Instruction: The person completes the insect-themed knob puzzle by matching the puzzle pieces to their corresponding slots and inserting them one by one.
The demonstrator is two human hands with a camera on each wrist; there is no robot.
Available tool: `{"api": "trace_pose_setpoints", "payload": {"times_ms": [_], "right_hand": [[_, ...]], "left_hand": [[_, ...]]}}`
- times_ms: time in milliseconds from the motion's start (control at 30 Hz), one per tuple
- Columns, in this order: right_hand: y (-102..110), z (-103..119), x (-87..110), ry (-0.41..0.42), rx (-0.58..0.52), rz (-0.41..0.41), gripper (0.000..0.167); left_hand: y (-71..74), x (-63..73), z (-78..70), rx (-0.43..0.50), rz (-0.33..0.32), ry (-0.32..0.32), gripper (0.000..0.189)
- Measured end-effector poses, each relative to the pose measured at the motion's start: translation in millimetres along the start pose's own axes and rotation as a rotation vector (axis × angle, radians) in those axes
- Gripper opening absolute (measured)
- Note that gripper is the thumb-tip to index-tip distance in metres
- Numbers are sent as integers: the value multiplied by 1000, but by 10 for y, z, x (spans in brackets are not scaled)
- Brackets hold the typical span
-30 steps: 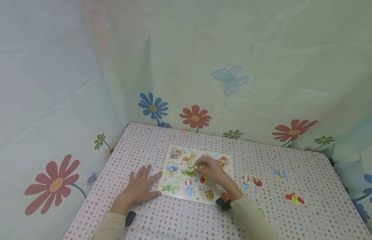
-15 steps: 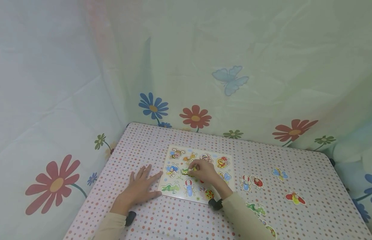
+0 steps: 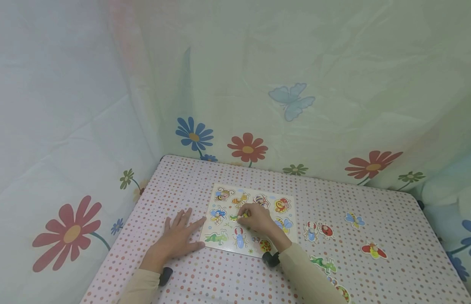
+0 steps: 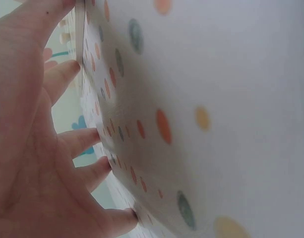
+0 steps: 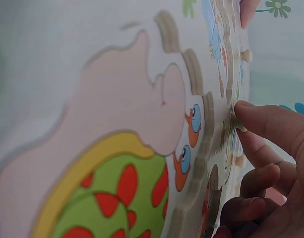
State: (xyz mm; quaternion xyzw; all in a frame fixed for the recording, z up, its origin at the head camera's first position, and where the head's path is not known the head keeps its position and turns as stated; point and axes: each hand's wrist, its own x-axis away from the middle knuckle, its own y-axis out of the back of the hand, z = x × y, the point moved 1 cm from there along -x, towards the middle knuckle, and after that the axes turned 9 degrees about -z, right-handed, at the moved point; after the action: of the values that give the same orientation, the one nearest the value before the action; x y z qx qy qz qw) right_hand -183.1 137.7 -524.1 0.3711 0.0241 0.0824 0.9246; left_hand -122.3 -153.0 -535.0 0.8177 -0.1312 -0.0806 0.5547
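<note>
A pale puzzle board (image 3: 231, 247) printed with insects lies on the table. My right hand (image 3: 260, 219) is over its middle, thumb and forefinger pinching the knob of a green caterpillar puzzle piece (image 3: 233, 218). That piece sits at the caterpillar's place; my fingers hide part of it, and I cannot tell if it lies flush. In the right wrist view the pinching fingers (image 5: 263, 124) are low against the board, beyond the printed snail recess (image 5: 161, 99). My left hand (image 3: 176, 240) rests with fingers spread on the tablecloth, thumb and forefinger at the board's left edge.
Loose pieces lie right of the board: a stag beetle (image 3: 310, 232), a ladybug (image 3: 326, 230), a blue-winged insect (image 3: 354, 220), a red-winged insect (image 3: 374, 251), a grasshopper (image 3: 326, 265) and a partly hidden snail (image 3: 343, 292). Printed curtains (image 3: 220, 84) stand behind the dotted table (image 3: 197, 173).
My right hand has moved left and slightly down with the caterpillar piece, onto the printed caterpillar. Its sleeve has uncovered the grasshopper and snail pieces. The left hand stays put.
</note>
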Motion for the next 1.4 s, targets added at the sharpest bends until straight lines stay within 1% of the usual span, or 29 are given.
{"api": "trace_pose_setpoints", "payload": {"times_ms": [233, 367, 433, 600, 700, 833, 967, 1100, 1267, 1400], "right_hand": [[16, 6, 13, -13, 14, 7, 9], [69, 38, 32, 8, 24, -3, 12], [112, 57, 48, 35, 43, -22, 13], [259, 121, 129, 75, 68, -73, 11], [374, 163, 203, 66, 39, -91, 12], [525, 177, 294, 60, 30, -114, 13], [671, 148, 387, 88, 34, -147, 14], [809, 134, 497, 117, 48, -202, 15], [949, 90, 599, 110, 87, -254, 14], [1042, -6, 663, 88, 92, -281, 14]], "left_hand": [[16, 2, -18, 2, 7, 2, 77], [18, 0, -26, -2, 13, 7, 77], [17, -2, -27, -4, 13, 12, 77], [16, -1, -24, -5, 8, 15, 77], [19, -3, -21, -7, 6, 13, 77], [19, -6, -22, -10, 9, 13, 77], [14, -7, -17, -10, 11, 11, 77], [15, -9, -16, -16, 13, 11, 77], [36, -4, -28, -15, 13, 12, 76], [39, 1, -34, -9, 13, 8, 77]]}}
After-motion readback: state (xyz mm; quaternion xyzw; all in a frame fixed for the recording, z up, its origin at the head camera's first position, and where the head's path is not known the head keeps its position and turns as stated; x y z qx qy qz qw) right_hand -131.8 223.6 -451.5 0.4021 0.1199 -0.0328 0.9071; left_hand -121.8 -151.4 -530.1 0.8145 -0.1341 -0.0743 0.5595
